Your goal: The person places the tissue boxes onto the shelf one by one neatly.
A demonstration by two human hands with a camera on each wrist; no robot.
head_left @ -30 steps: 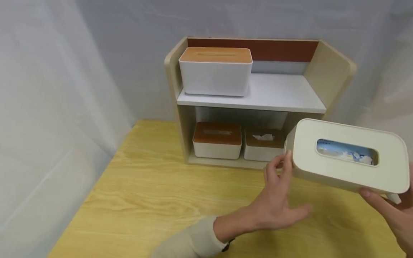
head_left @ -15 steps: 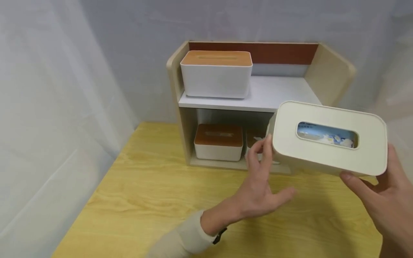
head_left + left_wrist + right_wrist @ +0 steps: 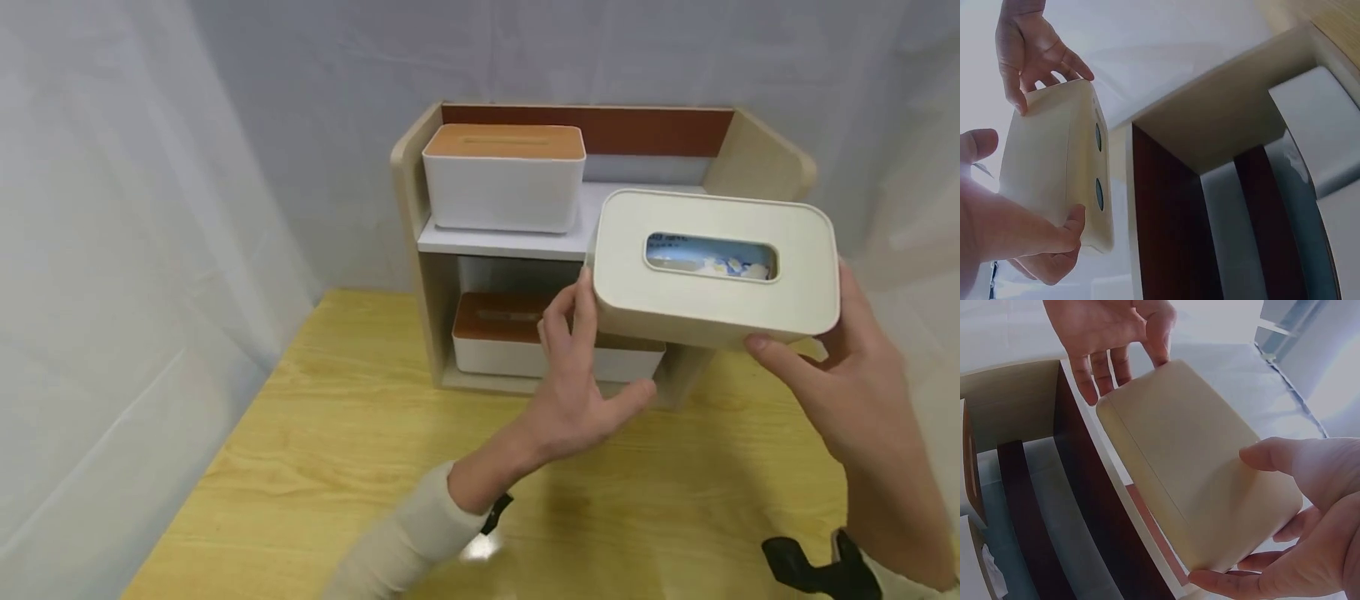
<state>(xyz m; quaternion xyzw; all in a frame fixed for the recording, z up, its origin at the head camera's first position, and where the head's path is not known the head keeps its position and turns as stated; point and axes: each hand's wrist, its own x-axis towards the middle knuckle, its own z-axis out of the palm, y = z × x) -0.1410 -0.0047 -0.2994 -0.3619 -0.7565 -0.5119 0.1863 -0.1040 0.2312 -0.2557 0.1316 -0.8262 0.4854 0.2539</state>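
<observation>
A cream tissue box (image 3: 705, 308) is in the air before the right part of the shelf unit. Its top faces me, and blue patterned packaging (image 3: 686, 250) shows through the oval slot. My right hand (image 3: 855, 383) grips the box's right end, thumb on the near long side and fingers around the end. At the other end my left hand (image 3: 577, 400) touches the box with extended fingers, its thumb spread away from it. Two oval holes show along the edge of the box (image 3: 1047, 156) in the left wrist view.
The two-tier shelf unit (image 3: 517, 247) stands on a yellow wood-grain table (image 3: 337, 467). A white tissue box with an orange-brown lid (image 3: 504, 192) sits on its upper left. Below are two smaller boxes, a left one (image 3: 495, 357) and a partly hidden right one (image 3: 633, 365).
Both hands have carried the cream tissue box leftward and up, from the unit's right side to in front of its upper shelf. The box is now less tilted and covers part of that shelf.
</observation>
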